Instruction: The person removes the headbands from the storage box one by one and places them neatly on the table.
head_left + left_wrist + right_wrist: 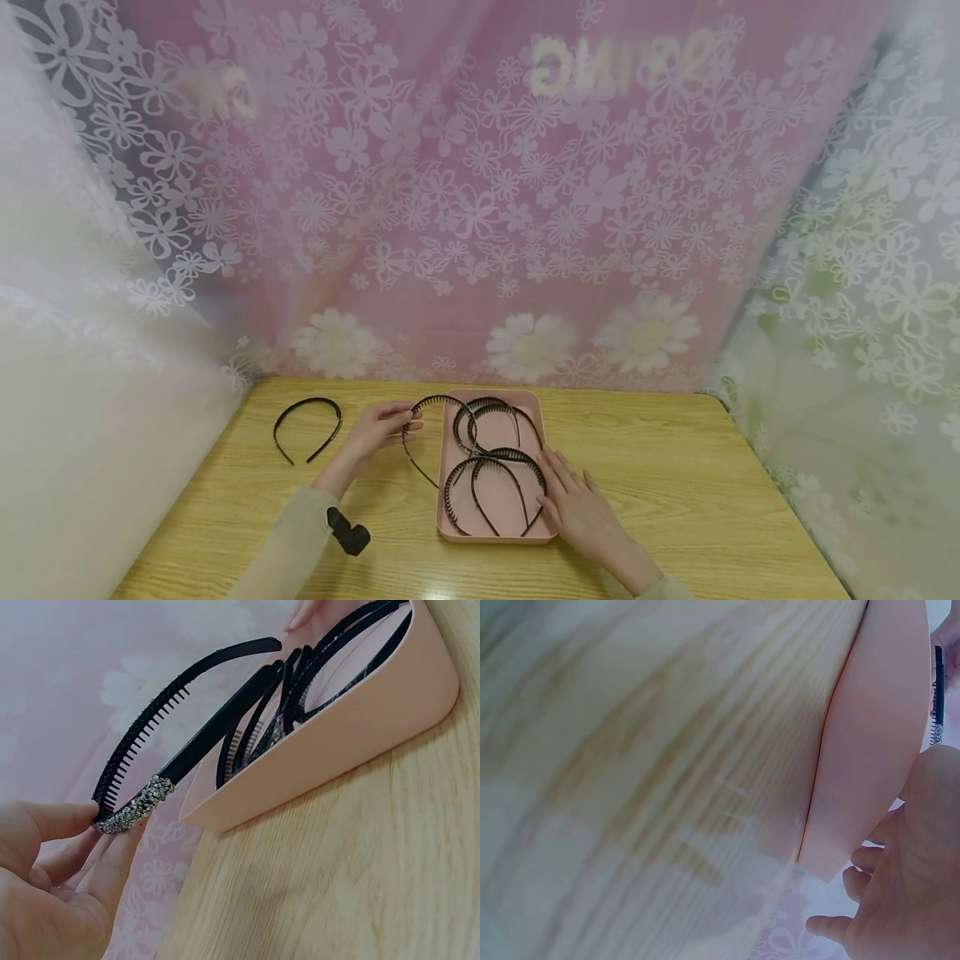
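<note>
Head view: A person works at a wooden tabletop (675, 467), the left hand (375, 429) pinching a black toothed headband (442, 398) at its left side. The held headband lies just to the right of the left hand, the nearer of the 2, and overhangs the left rim of a pink tray (498, 540). Its long axis runs from the arch, on the far side, to the ends, nearer the person. The right hand (585, 508) rests at the opposite rim, fingers fairly straight, gripping no headband. Inside the tray, at least 4 other headbands (447, 492) overlap in a far and a near cluster. Another, the lone headband (307, 400), lies on the tabletop to the left of the left hand, well apart from the tray, its ends toward the person.

Left wrist view: Thumb and fingers pinch the held headband beside a band of glittering stones (142, 804). Comb teeth line the inner curve, and both ends point toward the tray, where black bands crisscross behind the wall. Whether the ends touch the tray cannot be told.

Right wrist view: The right hand lies against the tray's outer wall, fingers loosely bent. Beyond the rim, a short toothed stretch of black band shows near the left hand.
</note>
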`<state>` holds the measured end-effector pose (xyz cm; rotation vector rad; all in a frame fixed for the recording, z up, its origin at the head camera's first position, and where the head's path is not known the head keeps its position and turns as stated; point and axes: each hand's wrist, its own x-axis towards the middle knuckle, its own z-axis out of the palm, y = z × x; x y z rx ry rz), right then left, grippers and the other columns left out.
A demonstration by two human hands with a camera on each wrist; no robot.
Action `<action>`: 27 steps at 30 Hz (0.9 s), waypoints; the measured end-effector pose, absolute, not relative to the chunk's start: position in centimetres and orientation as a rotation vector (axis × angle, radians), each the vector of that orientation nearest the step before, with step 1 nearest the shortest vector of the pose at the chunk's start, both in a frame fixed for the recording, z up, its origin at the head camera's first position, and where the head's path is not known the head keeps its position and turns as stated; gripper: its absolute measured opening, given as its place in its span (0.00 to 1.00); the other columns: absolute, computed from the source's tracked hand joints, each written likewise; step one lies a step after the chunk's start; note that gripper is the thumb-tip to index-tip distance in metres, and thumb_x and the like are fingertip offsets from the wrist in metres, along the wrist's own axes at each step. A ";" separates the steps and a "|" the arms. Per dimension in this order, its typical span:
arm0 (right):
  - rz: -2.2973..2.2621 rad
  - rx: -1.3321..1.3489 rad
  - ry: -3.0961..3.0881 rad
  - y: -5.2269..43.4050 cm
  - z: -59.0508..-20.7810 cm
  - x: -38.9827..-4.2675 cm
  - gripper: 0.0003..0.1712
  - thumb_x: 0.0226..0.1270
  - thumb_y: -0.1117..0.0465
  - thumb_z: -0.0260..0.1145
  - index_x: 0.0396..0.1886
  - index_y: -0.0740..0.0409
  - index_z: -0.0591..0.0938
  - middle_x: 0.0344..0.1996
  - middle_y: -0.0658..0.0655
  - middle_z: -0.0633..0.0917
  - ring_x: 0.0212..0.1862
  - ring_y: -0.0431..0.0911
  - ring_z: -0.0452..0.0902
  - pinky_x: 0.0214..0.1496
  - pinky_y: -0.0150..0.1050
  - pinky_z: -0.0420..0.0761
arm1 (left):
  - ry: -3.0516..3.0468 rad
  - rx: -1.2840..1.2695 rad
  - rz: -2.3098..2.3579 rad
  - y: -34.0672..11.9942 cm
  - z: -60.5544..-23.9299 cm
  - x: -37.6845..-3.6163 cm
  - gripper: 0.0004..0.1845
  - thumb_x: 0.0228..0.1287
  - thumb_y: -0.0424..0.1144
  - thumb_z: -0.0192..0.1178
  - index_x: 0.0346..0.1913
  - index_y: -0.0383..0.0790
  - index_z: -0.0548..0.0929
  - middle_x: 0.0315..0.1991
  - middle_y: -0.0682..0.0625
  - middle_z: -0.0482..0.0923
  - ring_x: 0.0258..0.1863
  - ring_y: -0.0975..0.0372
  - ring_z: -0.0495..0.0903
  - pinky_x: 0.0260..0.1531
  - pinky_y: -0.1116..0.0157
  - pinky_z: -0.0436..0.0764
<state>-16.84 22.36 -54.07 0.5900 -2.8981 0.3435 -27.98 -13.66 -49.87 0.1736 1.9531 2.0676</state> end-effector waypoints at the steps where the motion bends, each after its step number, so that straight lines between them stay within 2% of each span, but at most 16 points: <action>1: 0.343 0.591 -2.897 22.4 -54.1 -16.8 0.35 0.80 0.53 0.57 0.79 0.63 0.61 0.78 0.62 0.61 0.77 0.59 0.57 0.70 0.69 0.62 | 1.956 0.162 2.071 -13.8 -49.8 -28.0 0.23 0.80 0.32 0.51 0.71 0.25 0.68 0.66 0.27 0.71 0.60 0.46 0.80 0.65 0.44 0.72; 12: 0.350 0.589 -2.882 22.4 -54.3 -16.9 0.35 0.80 0.54 0.57 0.79 0.63 0.62 0.78 0.62 0.61 0.77 0.58 0.58 0.70 0.69 0.63 | 2.012 0.074 2.097 -16.5 -49.5 -28.7 0.25 0.79 0.35 0.53 0.72 0.26 0.66 0.66 0.30 0.72 0.60 0.50 0.81 0.63 0.49 0.75; 17: 0.364 0.619 -2.810 22.6 -54.5 -16.9 0.35 0.78 0.55 0.60 0.77 0.64 0.64 0.76 0.63 0.64 0.75 0.61 0.62 0.66 0.71 0.66 | 2.034 0.049 2.114 -17.6 -49.6 -29.3 0.25 0.80 0.34 0.52 0.72 0.25 0.67 0.67 0.29 0.71 0.59 0.52 0.82 0.62 0.51 0.77; 27: 0.358 0.637 -2.812 22.7 -54.7 -17.0 0.35 0.78 0.54 0.59 0.77 0.65 0.64 0.76 0.64 0.65 0.75 0.61 0.62 0.66 0.71 0.66 | 2.113 -0.022 2.054 -18.9 -50.2 -30.1 0.26 0.80 0.33 0.51 0.73 0.23 0.63 0.67 0.30 0.71 0.60 0.49 0.81 0.60 0.53 0.79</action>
